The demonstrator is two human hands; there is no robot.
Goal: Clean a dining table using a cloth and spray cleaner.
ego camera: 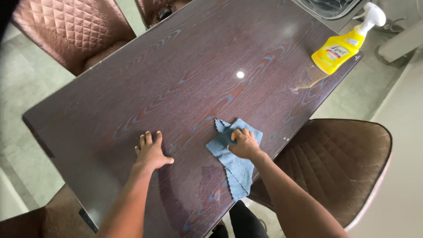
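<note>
The dark wood-grain table (185, 66) fills most of the view, its glossy top bare across the middle and far side. Padded brown chairs (343, 163) stand close against its edges. A yellow spray bottle (337, 50) stands at the far right corner, just inside the edge. The blue cloth (235, 156) lies near the right edge, one corner hanging over it. The right hand (244, 145) presses on it, grip bunched into the fabric. The left hand (152, 152) lies flat beside it, fingers spread, apart from the cloth.

Left hand (151, 152) lies flat, fingers spread; right hand (243, 144) presses down, fingers curled.
</note>
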